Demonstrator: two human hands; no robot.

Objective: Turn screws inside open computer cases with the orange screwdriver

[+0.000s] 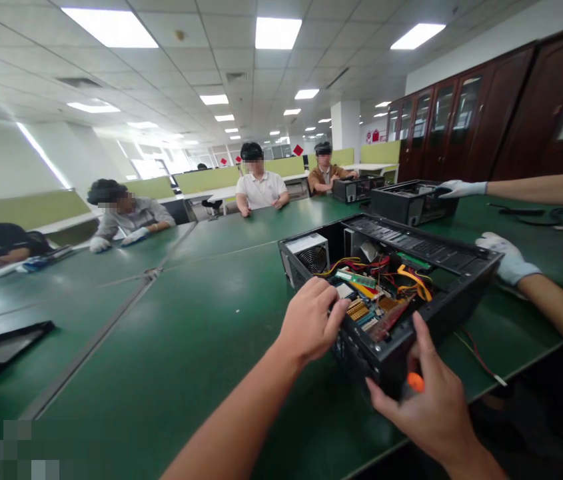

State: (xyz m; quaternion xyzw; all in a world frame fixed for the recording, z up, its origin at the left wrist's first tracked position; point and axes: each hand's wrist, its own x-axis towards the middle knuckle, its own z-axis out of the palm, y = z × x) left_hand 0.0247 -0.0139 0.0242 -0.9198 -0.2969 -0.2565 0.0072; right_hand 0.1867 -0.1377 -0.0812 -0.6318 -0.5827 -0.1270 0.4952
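Note:
An open black computer case (386, 363) lies on the green table in front of me, its inside exposed. Inside are a power supply with a fan (312, 257), a green memory stick (356, 277), an orange cable (418, 280) and a bundle of coloured wires. My left hand (311, 317) grips the case's near left rim, fingers over the edge. At the near right corner, my right hand (434, 397) has thumb and forefinger spread against the case. Its other fingers are curled round an orange-ended tool (415, 382), mostly hidden by the hand.
A co-worker's gloved hands (506, 257) are at the right, one beside my case, one at another case (411, 202). A third case (358, 189) stands farther back. Loose wires (481, 357) lie near the table's edge. A black panel (1, 353) lies left. Several people sit around the table (201, 320).

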